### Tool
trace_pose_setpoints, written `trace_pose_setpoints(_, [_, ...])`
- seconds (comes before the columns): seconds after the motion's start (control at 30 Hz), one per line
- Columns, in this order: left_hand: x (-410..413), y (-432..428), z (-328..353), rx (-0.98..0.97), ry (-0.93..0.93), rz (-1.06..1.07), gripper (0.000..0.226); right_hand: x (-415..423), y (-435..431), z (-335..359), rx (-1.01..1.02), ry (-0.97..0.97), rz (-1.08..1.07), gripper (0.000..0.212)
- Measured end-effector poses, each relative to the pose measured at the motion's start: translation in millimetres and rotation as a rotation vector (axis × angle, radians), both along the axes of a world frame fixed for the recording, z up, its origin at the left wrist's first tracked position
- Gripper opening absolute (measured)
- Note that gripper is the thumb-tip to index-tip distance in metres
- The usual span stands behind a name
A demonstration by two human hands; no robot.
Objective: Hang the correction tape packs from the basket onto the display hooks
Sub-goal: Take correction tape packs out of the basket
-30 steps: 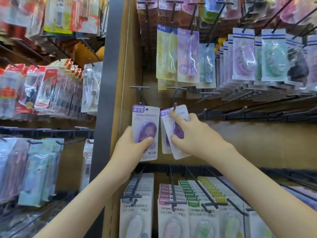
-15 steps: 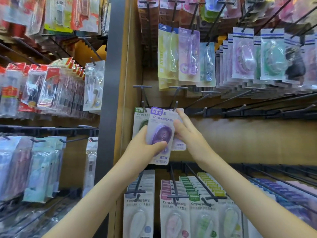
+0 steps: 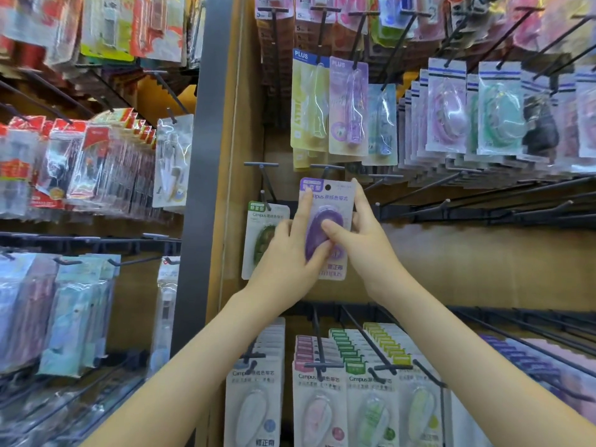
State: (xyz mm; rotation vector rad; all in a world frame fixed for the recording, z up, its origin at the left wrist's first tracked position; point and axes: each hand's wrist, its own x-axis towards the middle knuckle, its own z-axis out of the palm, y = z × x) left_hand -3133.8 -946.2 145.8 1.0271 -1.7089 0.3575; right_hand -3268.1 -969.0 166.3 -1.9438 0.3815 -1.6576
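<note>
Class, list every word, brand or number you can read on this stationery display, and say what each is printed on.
"PLUS": header of the yellow pack and of the lilac pack beside it.
"Campus": hanging green pack; also the lower-row packs.
"mpus": purple pack being hung, start hidden.
"5": top-row packs.
Chinese characters and left-shelf labels: too small or blurred.

Left hand [image 3: 285, 253] moved the purple pack [image 3: 335, 201] to frame centre; right hand [image 3: 362, 243] apparently grips it too now.
</note>
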Motion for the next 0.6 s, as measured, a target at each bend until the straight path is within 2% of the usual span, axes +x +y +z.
trace_pose_setpoints(0.17, [4.5,0.9,-8.1,-0.111,-0.001,-0.062,0.067,0.8,5.6,-5.8,0.007,-0.007,0.051,0.08])
trace_pose_setpoints(0.3, [10.9,0.0,-6.2,-0.157,0.084,-0.082,0.072,4.2,7.6,-6.7,-0.027,-0.048,0.034,0.084])
trace_pose_setpoints(0.6, [21.3,2.1,-4.0,-0.125,-0.069,0.007,0.074,9.2,9.2,-9.9,-0.079,-0.044,-0.008,0.066])
